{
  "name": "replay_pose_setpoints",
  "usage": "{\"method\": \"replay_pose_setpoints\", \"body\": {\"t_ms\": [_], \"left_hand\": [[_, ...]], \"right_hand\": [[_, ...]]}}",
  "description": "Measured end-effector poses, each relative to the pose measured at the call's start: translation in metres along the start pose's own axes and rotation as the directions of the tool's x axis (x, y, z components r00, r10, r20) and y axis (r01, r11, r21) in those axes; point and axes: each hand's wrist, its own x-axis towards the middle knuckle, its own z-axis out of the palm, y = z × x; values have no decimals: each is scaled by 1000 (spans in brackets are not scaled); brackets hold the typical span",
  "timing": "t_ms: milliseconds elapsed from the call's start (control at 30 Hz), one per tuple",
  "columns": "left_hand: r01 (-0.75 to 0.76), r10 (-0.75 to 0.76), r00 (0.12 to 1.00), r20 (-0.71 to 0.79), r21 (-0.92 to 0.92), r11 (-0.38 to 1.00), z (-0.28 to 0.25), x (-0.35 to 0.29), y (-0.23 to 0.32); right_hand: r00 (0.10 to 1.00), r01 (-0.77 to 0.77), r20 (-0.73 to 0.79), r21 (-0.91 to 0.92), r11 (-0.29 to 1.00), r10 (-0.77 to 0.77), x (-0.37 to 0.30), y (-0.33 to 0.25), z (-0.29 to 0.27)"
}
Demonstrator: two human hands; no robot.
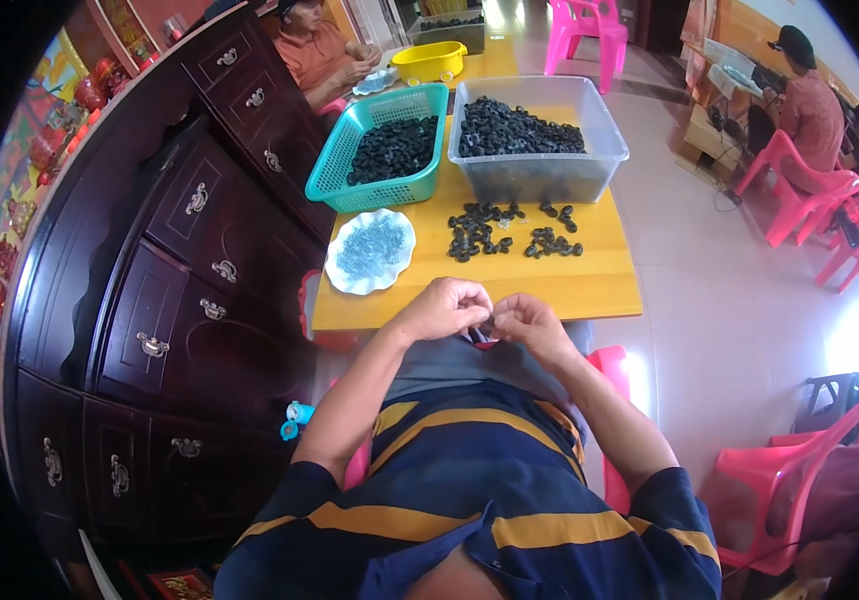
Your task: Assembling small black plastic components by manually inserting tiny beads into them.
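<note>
While both hands are raised at the near edge of the yellow table (590, 290), the fingertips of the left hand (444, 308) and the right hand (534, 325) almost meet in front of the lap. Grip, left: narrow, thumb and forefinger closed in on a small dark piece (491, 321). Grip, right: likewise narrow, thumb and forefinger pinched at the same piece from the other side. The piece is mostly hidden by the fingers; its exact form cannot be told. Beyond the hands, loose black pieces (473, 236) lie on the tabletop in separate clusters, with a few clear bits among them. Left of these, near the left table edge: a white scalloped dish (362, 288) holding a heap of clear bluish pieces (372, 247). Farther back, side by side: a teal basket (378, 194), slightly angled, and a translucent bin (540, 180), both containing many black pieces. Behind them, a yellow basin (431, 62). At the far left a co-worker (307, 60) sits with hands near a second white dish (377, 81). A dark wooden cabinet (240, 215) with metal handles lines the left side; to the right, another person (812, 115) sits on a pink chair (788, 190).
</note>
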Motion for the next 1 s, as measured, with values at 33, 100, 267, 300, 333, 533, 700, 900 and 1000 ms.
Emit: {"method": "replay_pose_setpoints", "body": {"t_ms": [33, 100, 267, 300, 333, 533, 700, 900, 1000], "left_hand": [[41, -41, 999, 32, 10, 999, -6, 0, 1], [152, -151, 988, -11, 107, 983, -28, 1, 7], [-321, 20, 741, -672, -326, 889, -94, 25, 14], [-310, 28, 739, -673, -303, 901, -100, 27, 15], [-300, 37, 738, -673, -279, 912, -103, 28, 15], [-101, 125, 875, -468, 76, 992, -45, 41, -42], [-72, 287, 828, -481, 417, 906, 14, 49, -46], [32, 350, 828, -439, 659, 752, 28, 60, -31], [76, 366, 813, -453, 705, 705, 26, 71, -34]], "right_hand": [[1000, 2, -2, 2, 1000, -2, -1, 1, -1], [1000, -17, 20, -5, 1000, 17, -4, -5, 1], [996, -84, -2, -67, 994, 84, -4, -10, 2], [994, -108, -7, -102, 989, 108, -4, -11, 2], [994, -110, -8, -103, 989, 110, -5, -12, 2], [994, -106, 19, -79, 991, 108, -5, -11, 6], [992, -119, 18, -111, 987, 122, -7, -16, 4], [994, -105, 29, -95, 990, 108, -6, -14, 2], [994, -91, 55, -80, 993, 95, -5, -13, 0]]}}
